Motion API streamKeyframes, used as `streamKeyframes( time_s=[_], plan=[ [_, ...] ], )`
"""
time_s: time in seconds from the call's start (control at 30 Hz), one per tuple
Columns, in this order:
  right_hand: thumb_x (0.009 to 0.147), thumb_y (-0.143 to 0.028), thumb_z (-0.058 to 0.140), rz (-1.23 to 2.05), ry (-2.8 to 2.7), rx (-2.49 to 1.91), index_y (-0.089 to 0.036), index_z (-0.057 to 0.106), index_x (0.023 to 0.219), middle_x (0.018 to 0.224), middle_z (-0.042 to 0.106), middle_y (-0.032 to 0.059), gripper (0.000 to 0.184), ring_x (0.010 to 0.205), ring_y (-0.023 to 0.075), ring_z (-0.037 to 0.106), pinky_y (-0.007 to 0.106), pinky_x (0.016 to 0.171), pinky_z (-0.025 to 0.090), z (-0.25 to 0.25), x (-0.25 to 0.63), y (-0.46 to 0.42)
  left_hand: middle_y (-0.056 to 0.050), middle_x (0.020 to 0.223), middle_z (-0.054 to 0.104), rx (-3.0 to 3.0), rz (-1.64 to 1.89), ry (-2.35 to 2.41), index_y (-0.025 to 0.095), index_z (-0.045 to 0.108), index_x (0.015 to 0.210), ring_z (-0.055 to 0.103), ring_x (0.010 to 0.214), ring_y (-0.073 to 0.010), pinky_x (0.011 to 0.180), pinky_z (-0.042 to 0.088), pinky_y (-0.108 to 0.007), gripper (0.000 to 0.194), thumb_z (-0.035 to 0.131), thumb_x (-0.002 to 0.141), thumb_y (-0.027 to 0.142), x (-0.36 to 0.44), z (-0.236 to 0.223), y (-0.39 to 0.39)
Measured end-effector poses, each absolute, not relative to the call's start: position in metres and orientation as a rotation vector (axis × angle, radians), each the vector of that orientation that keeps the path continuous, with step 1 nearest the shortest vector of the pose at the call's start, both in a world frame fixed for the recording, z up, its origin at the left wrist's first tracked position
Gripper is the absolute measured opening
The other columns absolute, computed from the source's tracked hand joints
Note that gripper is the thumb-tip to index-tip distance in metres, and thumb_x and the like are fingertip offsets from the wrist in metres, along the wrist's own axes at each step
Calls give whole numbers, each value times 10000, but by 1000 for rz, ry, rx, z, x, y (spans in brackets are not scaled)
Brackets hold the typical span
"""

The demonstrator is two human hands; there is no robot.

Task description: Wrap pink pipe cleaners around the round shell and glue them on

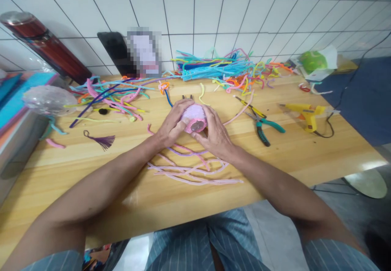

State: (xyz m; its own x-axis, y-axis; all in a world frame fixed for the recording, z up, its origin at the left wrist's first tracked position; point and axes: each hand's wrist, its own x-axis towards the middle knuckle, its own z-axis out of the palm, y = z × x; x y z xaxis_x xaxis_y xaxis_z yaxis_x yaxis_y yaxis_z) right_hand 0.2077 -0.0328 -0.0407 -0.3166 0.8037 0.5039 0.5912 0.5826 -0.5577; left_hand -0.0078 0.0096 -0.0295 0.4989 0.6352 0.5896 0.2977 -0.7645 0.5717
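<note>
Between my two hands is a rounded, fuzzy lilac piece (196,111) with a pink rim around a dark greyish opening or disc that faces me. My left hand (174,125) wraps its left side, thumb near the pink rim. On the other side my right hand (216,134) grips it, with the thumb low by the rim. Two dark prongs (187,97) stick up just behind it; what they belong to is hidden. Pink and lilac pipe cleaners (189,169) lie loosely on the table just in front of my hands.
Right of my hands lie teal-handled pliers (262,126), a yellow-black cutter (252,107) and a yellow glue gun (308,114) with its cord. Bundled pipe cleaners (214,68) lie by the wall. To the left are a purple tassel (102,140), a red thermos (49,47) and a phone (117,53).
</note>
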Motion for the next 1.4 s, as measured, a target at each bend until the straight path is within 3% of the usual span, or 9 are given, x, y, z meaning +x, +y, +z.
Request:
streamKeyframes(
  time_s=[0.3,0.47,0.6,1.03,1.23,1.4],
  plan=[
    [955,-408,674,429,-2030,-1160,-220,213,1676,1683,411,192,876,1589,348,381,628,1300,363,-37,211,-33,-187,1676,418,2248,1140,705,200,378,1639,381,1594,-338,1339,294,-558,661,344,1103,585,-11,-32,9],
    [993,-460,624,435,-2035,-1145,-199,227,1673,1684,412,204,829,1590,348,384,626,1298,368,-35,212,-33,-243,1692,346,2376,1091,705,202,356,1627,294,1627,-398,1318,278,-636,807,485,1019,717,-14,-35,17],
    [1014,-488,586,442,-2038,-1145,-203,213,1679,1675,424,203,813,1585,331,393,618,1298,371,-35,212,-33,-271,1705,290,2438,1109,703,211,327,1618,226,1647,-428,1291,271,-692,845,489,996,759,-14,-39,21],
    [1014,-492,583,433,-2025,-1141,-185,223,1672,1681,407,217,811,1586,328,386,608,1306,354,-38,212,-32,-264,1664,353,2431,1092,703,198,360,1590,307,1613,-406,1299,280,-658,795,491,1010,725,-11,-37,20],
    [1002,-487,612,463,-2007,-1159,-210,230,1674,1682,421,199,822,1592,331,380,612,1308,350,-37,211,-31,-263,1683,335,2423,1070,719,197,344,1613,278,1627,-409,1309,257,-663,845,490,995,753,-12,-34,17],
    [992,-488,624,507,-1944,-1158,-223,284,1662,1691,423,176,797,1580,327,403,602,1291,384,-36,213,-31,-220,1715,335,2331,1040,789,205,385,1618,254,1645,-381,1336,229,-637,756,427,1043,694,-13,-33,18]
  ],
)
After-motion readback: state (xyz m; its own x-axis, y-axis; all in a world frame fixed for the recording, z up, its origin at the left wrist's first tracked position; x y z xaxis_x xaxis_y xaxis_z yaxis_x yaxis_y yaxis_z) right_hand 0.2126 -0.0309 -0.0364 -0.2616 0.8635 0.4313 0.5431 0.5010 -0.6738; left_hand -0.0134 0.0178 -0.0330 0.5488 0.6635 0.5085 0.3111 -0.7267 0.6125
